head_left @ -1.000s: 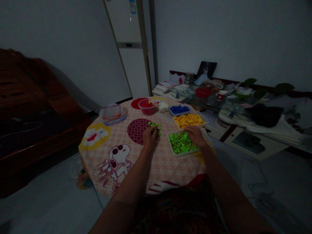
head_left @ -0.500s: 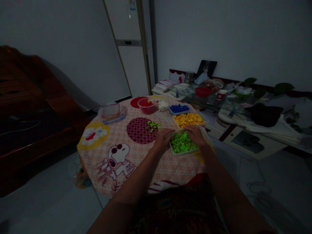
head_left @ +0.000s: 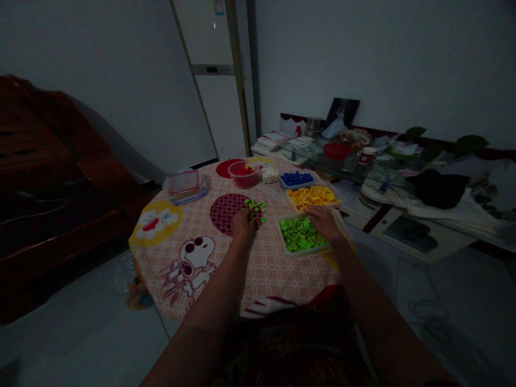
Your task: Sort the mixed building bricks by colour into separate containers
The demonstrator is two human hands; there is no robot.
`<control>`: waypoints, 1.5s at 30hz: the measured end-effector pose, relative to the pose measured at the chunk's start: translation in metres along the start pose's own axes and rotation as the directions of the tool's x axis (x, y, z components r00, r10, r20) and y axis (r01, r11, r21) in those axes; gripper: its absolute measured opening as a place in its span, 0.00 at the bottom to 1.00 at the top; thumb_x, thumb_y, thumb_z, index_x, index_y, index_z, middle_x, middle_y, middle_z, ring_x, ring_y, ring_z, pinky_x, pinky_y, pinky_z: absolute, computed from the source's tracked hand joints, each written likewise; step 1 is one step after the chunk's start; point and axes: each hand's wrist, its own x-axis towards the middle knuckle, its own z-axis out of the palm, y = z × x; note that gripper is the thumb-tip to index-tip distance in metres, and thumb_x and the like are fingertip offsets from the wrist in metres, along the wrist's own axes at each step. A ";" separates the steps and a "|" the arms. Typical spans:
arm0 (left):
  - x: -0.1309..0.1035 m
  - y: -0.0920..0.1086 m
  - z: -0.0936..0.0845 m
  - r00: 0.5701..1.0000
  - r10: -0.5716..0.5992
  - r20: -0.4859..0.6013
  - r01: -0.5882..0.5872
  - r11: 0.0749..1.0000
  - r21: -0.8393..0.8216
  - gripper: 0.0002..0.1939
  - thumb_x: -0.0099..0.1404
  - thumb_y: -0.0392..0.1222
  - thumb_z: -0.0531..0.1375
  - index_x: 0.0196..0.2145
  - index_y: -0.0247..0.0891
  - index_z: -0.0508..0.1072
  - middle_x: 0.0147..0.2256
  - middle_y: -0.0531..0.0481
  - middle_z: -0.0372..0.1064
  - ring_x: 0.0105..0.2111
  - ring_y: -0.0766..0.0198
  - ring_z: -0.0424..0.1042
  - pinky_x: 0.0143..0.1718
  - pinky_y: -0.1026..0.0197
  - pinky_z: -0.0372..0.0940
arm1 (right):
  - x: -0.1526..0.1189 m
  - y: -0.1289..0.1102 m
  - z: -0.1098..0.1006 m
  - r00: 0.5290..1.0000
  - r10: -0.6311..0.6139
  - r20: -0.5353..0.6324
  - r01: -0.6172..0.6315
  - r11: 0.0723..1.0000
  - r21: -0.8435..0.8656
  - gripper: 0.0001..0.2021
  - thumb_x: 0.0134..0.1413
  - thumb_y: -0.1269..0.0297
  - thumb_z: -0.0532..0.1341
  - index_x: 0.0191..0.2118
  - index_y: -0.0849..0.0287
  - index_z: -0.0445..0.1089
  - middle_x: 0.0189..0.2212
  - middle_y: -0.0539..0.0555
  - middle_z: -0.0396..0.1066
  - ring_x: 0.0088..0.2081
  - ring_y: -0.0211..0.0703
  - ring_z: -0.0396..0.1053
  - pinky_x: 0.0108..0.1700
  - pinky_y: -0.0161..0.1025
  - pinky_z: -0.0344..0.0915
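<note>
My left hand (head_left: 243, 226) is over the dark red circle of the tablecloth, its fingers closed at the near side of a small group of loose green building blocks (head_left: 257, 205). The fingertips seem to pinch one of these blocks, though it is mostly covered. My right hand (head_left: 325, 223) lies over the right side of a clear plastic box (head_left: 287, 251) full of green blocks (head_left: 300, 235). Its fingers are stretched out toward the far rim, with nothing seen in them. Just beyond stands a box of yellow blocks (head_left: 312, 196).
Farther back are a box of blue blocks (head_left: 297, 178), a pile of white pieces (head_left: 269, 173) and a clear tub with red pieces (head_left: 243, 174). Stacked lids (head_left: 186, 187) lie at the left. A cluttered glass-topped cabinet (head_left: 314, 155) stands behind the table.
My left hand has moved left from the green box's rim to the loose green blocks. One loose block now lies nearer the box. My right hand stays at the box.
</note>
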 end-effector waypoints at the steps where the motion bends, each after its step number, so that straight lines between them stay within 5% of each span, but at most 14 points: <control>1: 0.000 0.000 0.000 1.000 0.005 0.002 -0.005 1.000 0.007 0.17 0.63 0.36 0.62 0.49 0.38 0.79 0.46 0.41 0.79 0.48 0.52 0.75 0.51 0.54 0.66 | 0.000 0.000 0.000 1.000 0.000 -0.005 0.000 1.000 -0.002 0.15 0.56 0.69 0.59 0.45 0.53 0.81 0.48 0.56 0.80 0.53 0.52 0.74 0.60 0.55 0.65; 22: -0.003 -0.002 -0.003 0.999 0.009 -0.047 -0.015 0.991 -0.132 0.13 0.66 0.38 0.61 0.46 0.41 0.82 0.46 0.44 0.80 0.47 0.53 0.78 0.52 0.53 0.69 | 0.002 -0.002 -0.002 1.000 0.003 0.019 -0.003 1.000 0.001 0.16 0.55 0.71 0.59 0.45 0.52 0.81 0.48 0.56 0.80 0.53 0.53 0.74 0.60 0.55 0.66; 29: -0.008 0.026 0.001 0.987 0.158 -0.022 -0.157 0.932 -0.326 0.13 0.64 0.34 0.60 0.44 0.38 0.81 0.46 0.44 0.80 0.46 0.56 0.77 0.52 0.53 0.70 | 0.003 -0.006 -0.004 0.999 0.008 0.048 -0.008 1.000 -0.012 0.16 0.56 0.72 0.59 0.45 0.53 0.81 0.48 0.57 0.80 0.53 0.55 0.75 0.61 0.57 0.65; 37: -0.025 0.073 0.005 0.902 0.427 0.063 -0.387 0.864 -0.322 0.13 0.66 0.34 0.60 0.46 0.40 0.81 0.44 0.45 0.79 0.41 0.59 0.76 0.48 0.56 0.71 | 0.002 -0.005 -0.004 1.000 -0.008 0.013 0.008 1.000 -0.011 0.16 0.56 0.71 0.59 0.44 0.52 0.82 0.48 0.56 0.80 0.52 0.53 0.75 0.59 0.54 0.67; 41: -0.025 0.079 0.007 0.888 0.452 0.082 -0.405 0.855 -0.325 0.13 0.67 0.35 0.59 0.46 0.39 0.81 0.44 0.45 0.79 0.43 0.58 0.75 0.49 0.56 0.70 | 0.002 -0.005 -0.005 1.000 -0.008 0.026 0.009 1.000 -0.006 0.16 0.56 0.72 0.59 0.45 0.52 0.81 0.48 0.55 0.80 0.52 0.52 0.75 0.60 0.54 0.67; 45: -0.015 0.062 0.007 0.937 0.348 0.015 -0.319 0.875 -0.364 0.12 0.68 0.38 0.59 0.45 0.38 0.81 0.44 0.44 0.79 0.44 0.58 0.76 0.47 0.56 0.71 | 0.002 -0.005 -0.005 0.999 0.009 0.049 -0.008 1.000 -0.006 0.17 0.56 0.72 0.59 0.46 0.53 0.81 0.49 0.57 0.80 0.54 0.53 0.74 0.61 0.55 0.65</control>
